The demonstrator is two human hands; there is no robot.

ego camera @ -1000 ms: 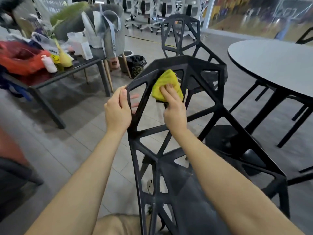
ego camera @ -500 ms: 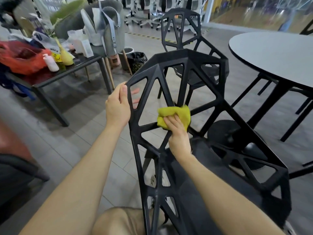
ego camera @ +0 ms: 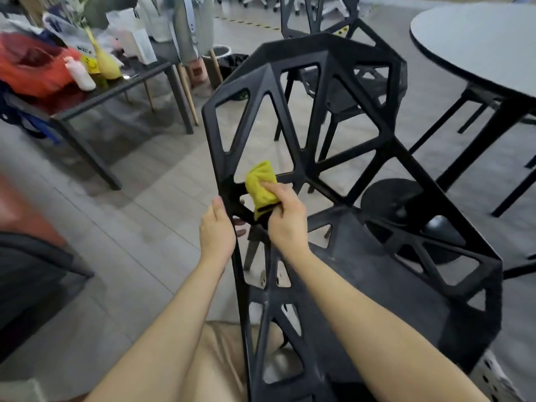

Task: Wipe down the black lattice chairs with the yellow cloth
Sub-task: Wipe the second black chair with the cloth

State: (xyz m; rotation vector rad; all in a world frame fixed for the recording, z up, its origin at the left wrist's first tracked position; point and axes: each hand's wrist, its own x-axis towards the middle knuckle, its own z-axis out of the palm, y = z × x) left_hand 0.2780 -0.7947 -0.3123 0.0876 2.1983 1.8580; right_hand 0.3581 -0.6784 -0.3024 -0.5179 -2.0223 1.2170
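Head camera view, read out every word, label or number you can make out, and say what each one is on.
"NICE", dark letters on the white plastic bag on the side table; blurred, so probable only.
Yellow label beside the white bottle: print too blurred to read.
Box on the floor: mark too blurred to read.
No text visible on the black lattice chair or the yellow cloth.

This looks like an office common area: pale swivel chairs [ego camera: 255, 0] line the back, and striped tape [ego camera: 246, 23] marks the gray tiled floor [ego camera: 139, 227]. A round table [ego camera: 475, 39] with black lattice chairs [ego camera: 304, 53] stands near a cluttered table [ego camera: 116, 89].
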